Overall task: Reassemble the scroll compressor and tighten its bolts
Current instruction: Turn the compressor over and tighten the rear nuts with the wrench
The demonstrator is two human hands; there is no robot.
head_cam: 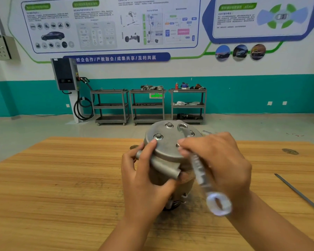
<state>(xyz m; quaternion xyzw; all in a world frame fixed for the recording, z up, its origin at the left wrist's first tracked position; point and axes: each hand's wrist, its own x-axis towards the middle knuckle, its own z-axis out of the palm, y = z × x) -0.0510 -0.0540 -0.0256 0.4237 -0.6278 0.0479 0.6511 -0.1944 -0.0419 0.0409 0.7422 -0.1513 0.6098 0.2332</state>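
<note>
Scroll compressor (168,151) sits lidded, bolts (158,136) seated beyond the left hand (143,178) fingers clasping it; right hand (219,160) fingers wrap a wrench (199,171), tightening apparently unfinished.

The compressor (168,151) is dull silver-grey, the wrench (200,171) brighter silver. The tabletop (62,178) shows honey-yellow wood grain with darker streaks. The wall (243,93) is white above a teal band; its banner (116,58) is blue with white characters.

Room lighting is bright, even and diffuse. Shadows on the worktop (62,187) are faint. The wrench (205,178) is motion-blurred. Wide-angle distortion bends the frame edges.
</note>
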